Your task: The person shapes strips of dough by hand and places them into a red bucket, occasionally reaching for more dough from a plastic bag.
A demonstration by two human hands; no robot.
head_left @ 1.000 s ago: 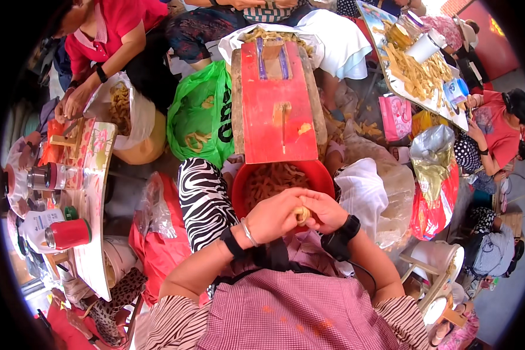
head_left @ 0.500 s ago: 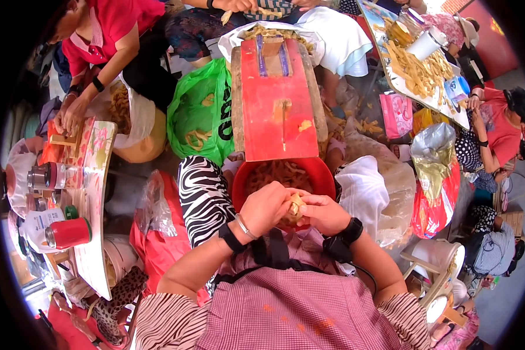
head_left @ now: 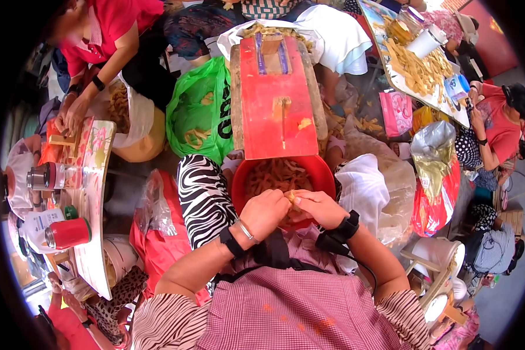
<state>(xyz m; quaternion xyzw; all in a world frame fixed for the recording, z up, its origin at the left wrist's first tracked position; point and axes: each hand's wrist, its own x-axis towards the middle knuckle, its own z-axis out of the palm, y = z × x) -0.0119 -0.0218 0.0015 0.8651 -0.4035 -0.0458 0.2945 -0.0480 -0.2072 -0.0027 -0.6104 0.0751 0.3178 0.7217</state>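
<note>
One pale piece [head_left: 291, 196] is clamped by the left hand [head_left: 265, 213] and right hand [head_left: 323, 209] together, over the near side of the tub [head_left: 325, 178]. Strips [head_left: 281, 172] lie inside; a board [head_left: 267, 128] overhangs its far side.

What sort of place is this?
Probably a communal hand-work area, perhaps a small food-processing workshop. Three clues: a red basin of yellowish strips under a red board, more loose strips spread across a side table, and several people close together.
</note>
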